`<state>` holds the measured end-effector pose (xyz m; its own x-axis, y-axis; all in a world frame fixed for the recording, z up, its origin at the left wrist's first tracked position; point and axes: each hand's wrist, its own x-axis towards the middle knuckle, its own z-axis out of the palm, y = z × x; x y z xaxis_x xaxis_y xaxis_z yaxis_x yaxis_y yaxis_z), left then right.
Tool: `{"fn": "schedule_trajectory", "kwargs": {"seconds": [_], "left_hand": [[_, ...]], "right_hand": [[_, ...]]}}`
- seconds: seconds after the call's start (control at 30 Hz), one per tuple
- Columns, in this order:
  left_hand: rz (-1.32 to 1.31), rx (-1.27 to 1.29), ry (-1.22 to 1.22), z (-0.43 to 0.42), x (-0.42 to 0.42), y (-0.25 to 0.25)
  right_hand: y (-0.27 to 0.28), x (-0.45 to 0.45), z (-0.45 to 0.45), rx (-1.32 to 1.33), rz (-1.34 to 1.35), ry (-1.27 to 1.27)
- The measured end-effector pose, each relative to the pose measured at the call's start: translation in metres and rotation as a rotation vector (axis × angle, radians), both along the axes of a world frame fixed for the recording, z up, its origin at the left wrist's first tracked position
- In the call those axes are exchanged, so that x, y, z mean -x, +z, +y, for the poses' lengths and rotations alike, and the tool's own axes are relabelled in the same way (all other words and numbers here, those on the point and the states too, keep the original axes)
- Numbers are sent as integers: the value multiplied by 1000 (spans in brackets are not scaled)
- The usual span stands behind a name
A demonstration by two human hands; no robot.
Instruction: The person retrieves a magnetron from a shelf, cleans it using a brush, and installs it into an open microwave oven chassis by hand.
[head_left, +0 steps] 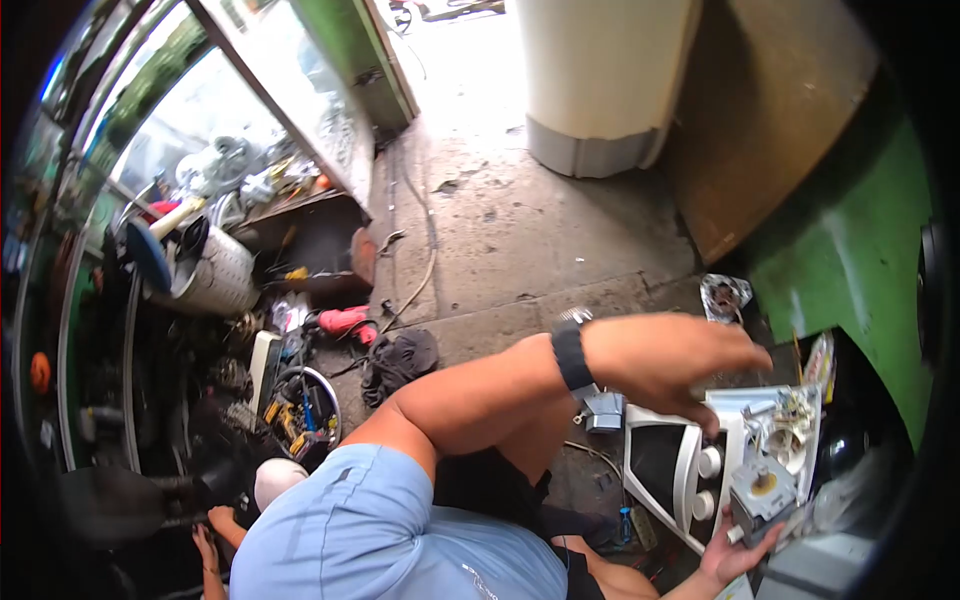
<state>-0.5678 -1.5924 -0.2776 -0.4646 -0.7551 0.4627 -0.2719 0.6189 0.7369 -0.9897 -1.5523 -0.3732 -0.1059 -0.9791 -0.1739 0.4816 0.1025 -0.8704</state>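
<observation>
My left hand (665, 365), with a black band on the wrist, reaches across above the microwave oven (735, 425). Its fingers are apart and bent downward, holding nothing, slightly blurred. The white microwave has a dark window and two round knobs; its inner parts show along the far side. At the lower right, my right hand (730, 558) supports a grey metal block (765, 488) from below, fingers around its side. This block has a brownish round centre and a small white piece at one side; its exact kind I cannot tell.
A blue-handled screwdriver (626, 525) and a small grey box (603, 411) lie on the floor nearby. Left are a black bag (400, 365), a red power tool (345, 322) and a white bucket (215, 275). Another person's hands (212, 545) show at lower left. A white cylinder (600, 90) stands ahead.
</observation>
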Motion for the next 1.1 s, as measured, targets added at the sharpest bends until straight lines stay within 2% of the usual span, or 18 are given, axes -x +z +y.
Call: {"fn": "schedule_trajectory", "kwargs": {"seconds": [0.07, 0.13, 0.17, 0.2, 0.23, 0.27, 0.33, 0.37, 0.43, 0.5, 0.53, 0.57, 0.63, 0.67, 0.87, 0.93, 1.07, 1.1], "left_hand": [[174, -41, 200, 6, -46, -37], [370, -258, 488, 15, -92, -111], [371, -345, 736, 29, -111, -161], [241, -347, 1021, 51, -123, -214], [-35, -346, 1222, 81, -132, -268], [-98, -360, 1322, 116, -132, -328], [-102, -569, 1277, 194, -103, -390], [-112, -727, 1203, 232, -82, -399], [-204, -799, 1093, 303, -38, -429], [-241, -843, 1048, 345, -13, -441], [-206, -949, 945, 359, -6, -440], [-174, -1055, 842, 372, 1, -439], [-154, -1205, 706, 385, 8, -436], [-168, -1230, 691, 388, 6, -435], [-215, -1041, 992, 383, -46, -436], [-199, -921, 1141, 372, -89, -430], [-208, -501, 1545, 349, -212, -429], [-162, -479, 1664, 345, -240, -427]], "right_hand": [[-8, 4, -7, 30, -9, -93], [30, -51, 0, 101, -64, -98], [26, -52, -4, 88, -69, -157], [23, -50, -6, 78, -43, -180], [18, -44, -8, 78, -53, -144], [15, -40, -11, 79, -63, -110], [15, -44, -13, 78, -31, -126], [13, -41, -15, 92, -12, -89], [14, -40, -18, 104, 8, -38], [19, -41, -17, 52, 49, 16], [17, -17, -30, 54, 48, 28], [8, 25, -55, -298, -309, 108], [33, -38, -19, -58, 208, 169], [30, -39, -18, -61, 204, 187], [17, -12, -54, -118, 430, 229], [28, -25, -47, -155, 404, 231], [31, -32, -43, -181, 395, 211], [32, -33, -44, -189, 397, 206]]}}
